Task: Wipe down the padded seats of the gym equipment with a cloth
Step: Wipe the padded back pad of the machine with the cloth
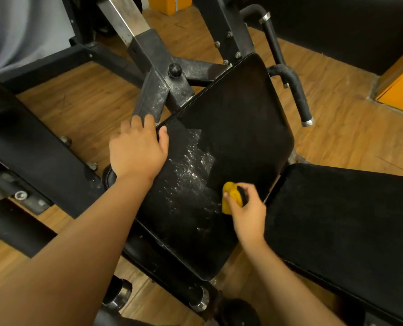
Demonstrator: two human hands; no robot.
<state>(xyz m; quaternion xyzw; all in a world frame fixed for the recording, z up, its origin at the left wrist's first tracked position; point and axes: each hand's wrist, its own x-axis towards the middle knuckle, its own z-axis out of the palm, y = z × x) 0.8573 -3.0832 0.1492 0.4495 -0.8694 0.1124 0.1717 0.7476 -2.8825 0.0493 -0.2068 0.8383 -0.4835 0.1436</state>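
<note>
Right hand, fingers curled tight round a bunched yellow cloth, presses it on the seat pad near the pad's right edge. White dust patch lies just left of the cloth, mid-pad. Best to sweep leftward in overlapping passes, pressing evenly and refolding once soiled. Left hand lies flat with fingers spread, holding nothing, bracing the pad's left edge, and it would block the stroke's end. The pad's far half looks clean. Handle bar crowds the pad's far right.
</note>
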